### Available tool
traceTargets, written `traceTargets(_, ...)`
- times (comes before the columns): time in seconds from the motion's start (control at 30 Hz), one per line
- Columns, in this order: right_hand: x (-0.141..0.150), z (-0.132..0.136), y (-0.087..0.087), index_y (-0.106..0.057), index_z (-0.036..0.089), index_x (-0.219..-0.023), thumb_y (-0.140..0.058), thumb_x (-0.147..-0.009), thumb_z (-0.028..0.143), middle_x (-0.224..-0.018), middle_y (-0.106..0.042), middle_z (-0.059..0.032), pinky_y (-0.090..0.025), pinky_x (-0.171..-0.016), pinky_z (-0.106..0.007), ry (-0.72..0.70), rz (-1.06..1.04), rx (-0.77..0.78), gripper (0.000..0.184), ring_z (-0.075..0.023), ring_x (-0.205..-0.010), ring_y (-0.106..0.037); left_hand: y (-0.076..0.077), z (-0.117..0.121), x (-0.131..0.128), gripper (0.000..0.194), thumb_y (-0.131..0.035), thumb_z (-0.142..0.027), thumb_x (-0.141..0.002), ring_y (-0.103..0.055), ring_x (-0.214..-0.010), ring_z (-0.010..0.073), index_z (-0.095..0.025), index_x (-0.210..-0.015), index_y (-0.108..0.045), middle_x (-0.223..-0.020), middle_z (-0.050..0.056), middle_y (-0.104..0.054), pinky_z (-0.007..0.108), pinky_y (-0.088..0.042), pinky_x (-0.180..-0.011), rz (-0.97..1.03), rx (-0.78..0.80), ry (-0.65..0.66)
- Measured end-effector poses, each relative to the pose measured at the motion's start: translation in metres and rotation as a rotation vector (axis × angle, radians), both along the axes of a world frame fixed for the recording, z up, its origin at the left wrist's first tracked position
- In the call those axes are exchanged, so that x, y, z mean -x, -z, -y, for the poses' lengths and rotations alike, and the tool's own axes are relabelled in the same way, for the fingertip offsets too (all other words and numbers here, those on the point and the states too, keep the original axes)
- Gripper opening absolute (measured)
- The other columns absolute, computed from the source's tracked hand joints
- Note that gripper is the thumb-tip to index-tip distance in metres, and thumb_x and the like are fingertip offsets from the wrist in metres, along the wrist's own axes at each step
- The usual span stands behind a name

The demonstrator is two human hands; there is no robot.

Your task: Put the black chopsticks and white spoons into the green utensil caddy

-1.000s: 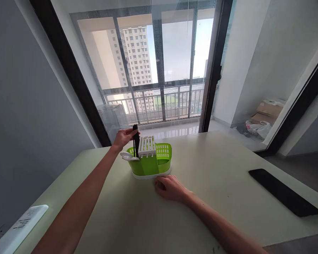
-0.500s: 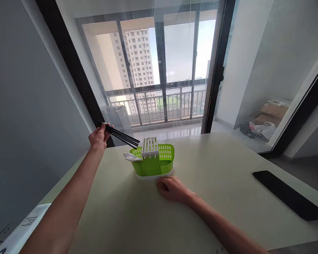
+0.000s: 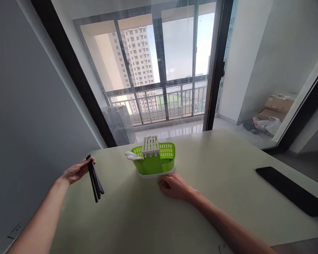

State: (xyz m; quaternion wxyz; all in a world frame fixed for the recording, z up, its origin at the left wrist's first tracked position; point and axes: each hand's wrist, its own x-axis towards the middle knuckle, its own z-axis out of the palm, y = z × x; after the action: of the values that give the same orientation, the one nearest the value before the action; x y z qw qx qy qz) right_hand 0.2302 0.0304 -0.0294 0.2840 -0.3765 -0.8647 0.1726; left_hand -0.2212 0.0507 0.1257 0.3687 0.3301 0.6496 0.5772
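Several black chopsticks (image 3: pixel 95 181) hang in a bundle from my left hand (image 3: pixel 78 171), which pinches them near their upper ends over the left side of the table. They slant down, their lower ends slightly fanned. In the middle stands a green plastic basket (image 3: pixel 149 165) on a white base, with a white slotted holder (image 3: pixel 150 145) at its front wall. White spoons (image 3: pixel 134 156) stick out over its left side. My right hand (image 3: pixel 173 186) rests curled on the table, close to the front of the basket's base; what its fingers hold, if anything, is hidden.
The pale table (image 3: pixel 201 155) stretches around the basket. A long black flat object (image 3: pixel 291 190) lies at the right edge. Beyond the table is a dark-framed glass door (image 3: pixel 219 67), with a cardboard box (image 3: pixel 277 107) and white plastic bag (image 3: pixel 269 125) on the floor at right.
My left hand has moved left and down, away from the basket, and the chopsticks have swung from pointing right to pointing downward. My right hand stays beside the basket.
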Motion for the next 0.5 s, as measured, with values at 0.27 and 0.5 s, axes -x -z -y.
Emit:
traceTargets(0.27,-0.002,0.002,-0.002,-0.073,0.025,-0.095,-0.056,-0.086,0.021,-0.079,-0.072,0.0001,-0.029,-0.062,-0.026,-0.007,0.005,0.001,0.019,-0.0126,-0.066,-0.057,0.017,0.017,0.025,0.046,-0.097,-0.042,-0.053,-0.073,-0.110,0.0305,-0.020,-0.091,-0.082,-0.108,0.011,-0.079,0.024,-0.064,-0.079,-0.141,0.568,0.392)
traceTargets(0.5,-0.002,0.002,-0.002,-0.072,0.025,-0.095,-0.057,-0.085,0.019,-0.077,-0.072,0.0017,-0.031,-0.063,-0.026,-0.019,-0.005,0.013,0.019,-0.0123,-0.066,-0.057,0.027,0.018,0.022,0.059,-0.096,-0.055,-0.045,-0.070,-0.117,0.0335,-0.019,-0.089,-0.082,-0.115,0.014,-0.077,0.027,-0.062,-0.087,-0.250,0.687,0.524)
